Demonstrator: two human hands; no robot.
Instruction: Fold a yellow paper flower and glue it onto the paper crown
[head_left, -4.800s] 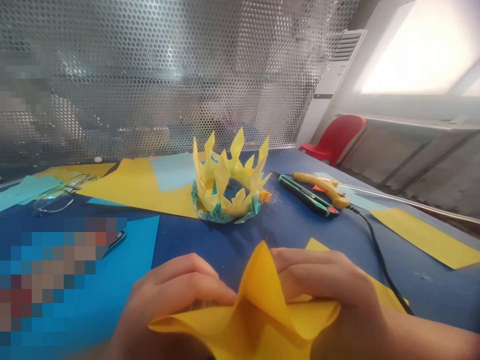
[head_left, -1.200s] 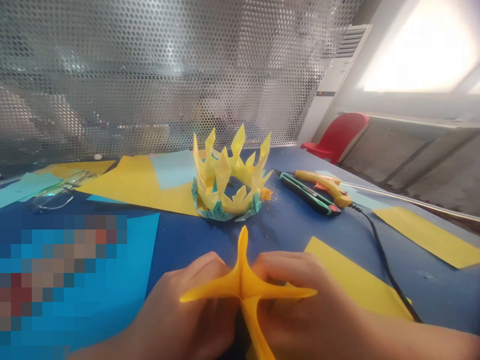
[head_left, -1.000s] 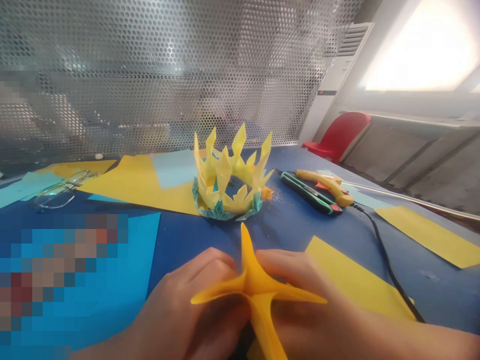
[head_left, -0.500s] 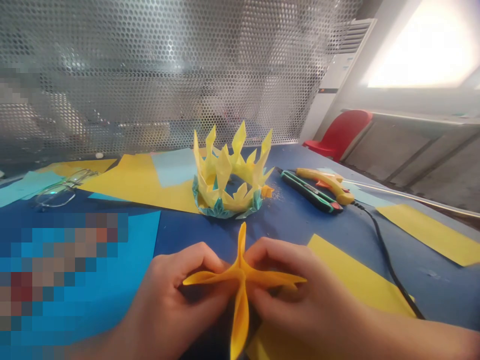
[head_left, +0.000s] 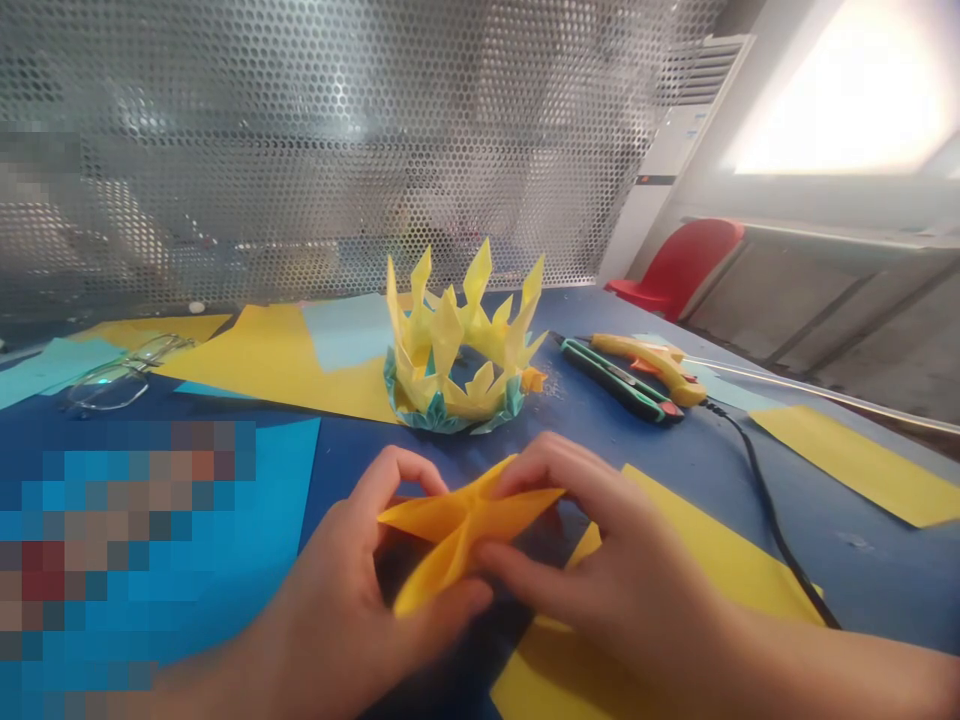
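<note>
Both my hands pinch a folded piece of yellow-orange paper (head_left: pixel 457 525) low in the middle of the view, just above the blue table (head_left: pixel 600 440). My left hand (head_left: pixel 375 580) grips its left flaps between thumb and fingers. My right hand (head_left: pixel 600 560) pinches its right flaps from the other side. The paper is collapsed into a flattened, pointed star-like shape. Behind it, a little apart, stands a yellow paper crown with a teal base (head_left: pixel 461 350).
A yellow sheet (head_left: pixel 705 560) lies under my right wrist, a blue sheet (head_left: pixel 277 480) to the left. A green utility knife (head_left: pixel 619 380), a yellow glue gun (head_left: pixel 652 362) with black cable (head_left: pixel 765 510), glasses (head_left: pixel 112 375), more paper sheets and a perforated metal screen (head_left: pixel 337 140) are behind.
The paper went from an open, raised sheet to an upright four-flap cross, and now its flaps are pressed down flatter and tilted; my fingers shifted round it, pinching closer to the centre.
</note>
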